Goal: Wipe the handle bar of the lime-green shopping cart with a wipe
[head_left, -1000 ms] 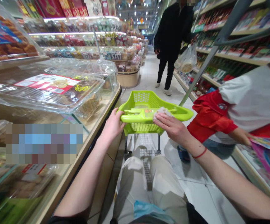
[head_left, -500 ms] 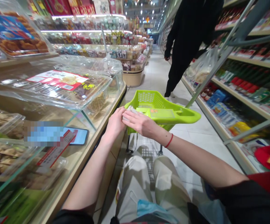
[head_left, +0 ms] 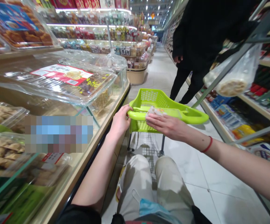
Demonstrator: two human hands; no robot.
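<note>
A bright green shopping cart (head_left: 197, 117) stands in front of my knees, its handle bar facing me. My left hand (head_left: 121, 121) is closed around the left end of that bar. Against the middle of the handle my right hand (head_left: 169, 125) presses a crumpled white tissue (head_left: 151, 110), its fingers laid across it. A flat label panel sits on the cart just beyond the tissue. The inside of the basket is mostly hidden behind the handle.
On the left is a glass-edged display counter (head_left: 110, 126) with clear boxes of snacks (head_left: 65, 81). Ahead at right, a person in black (head_left: 202, 37) stands beside a hanging plastic bag (head_left: 234, 77). A grey metal frame slants before the right shelves. A blue mask (head_left: 153, 207) lies on my lap.
My hands have come apart: the left now grips the handle's left end, while the right has slid rightward along it with the tissue. The person in black appears nearer.
</note>
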